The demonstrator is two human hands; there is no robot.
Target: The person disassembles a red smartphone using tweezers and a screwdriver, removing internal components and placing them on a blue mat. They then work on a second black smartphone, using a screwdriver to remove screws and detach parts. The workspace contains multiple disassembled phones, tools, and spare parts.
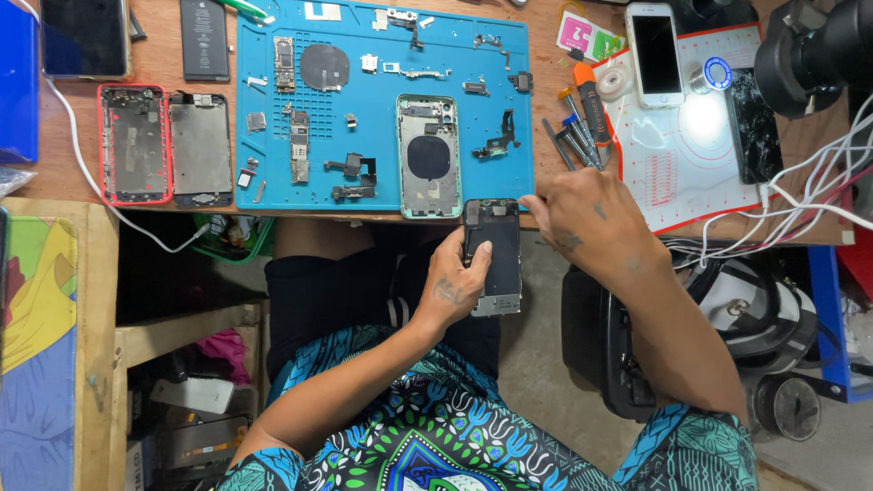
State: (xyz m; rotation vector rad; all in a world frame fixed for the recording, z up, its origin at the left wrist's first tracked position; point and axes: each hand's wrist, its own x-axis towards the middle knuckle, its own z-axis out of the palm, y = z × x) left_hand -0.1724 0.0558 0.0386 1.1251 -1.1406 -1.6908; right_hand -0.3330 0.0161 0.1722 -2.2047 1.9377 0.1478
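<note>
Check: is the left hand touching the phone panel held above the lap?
Touching. The head view shows the left hand wrapped around the left edge of the dark phone panel, with its thumb lying across the panel's face.

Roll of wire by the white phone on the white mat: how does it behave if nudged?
The wire spool lies flat on the white mat, so it would probably slide rather than roll. It looks small and likely light. Tipped on edge, its round rims could roll toward the white phone.

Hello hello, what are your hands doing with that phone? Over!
Left hand grips the phone screen panel. Right hand touches its top corner. Blue mat with parts sits behind it.
</note>
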